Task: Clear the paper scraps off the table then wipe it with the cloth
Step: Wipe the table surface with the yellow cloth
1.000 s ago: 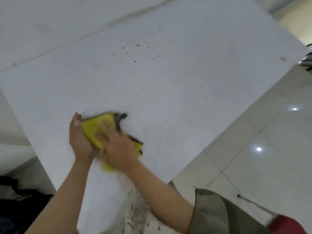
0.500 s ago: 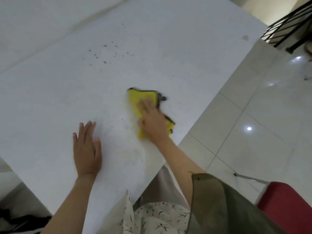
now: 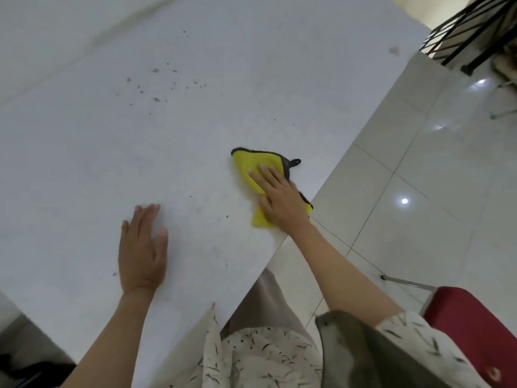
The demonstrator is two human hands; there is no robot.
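Since half a second ago the right hand (image 3: 281, 201) has slid the yellow cloth (image 3: 256, 166) a little farther right, close to the table's (image 3: 84, 152) near-right edge, fingers flat and spread on it, not clenched. Left hand (image 3: 142, 252) stays flat on the bare tabletop, fingers released, well apart from the cloth; dark specks (image 3: 156, 88) lie farther back.
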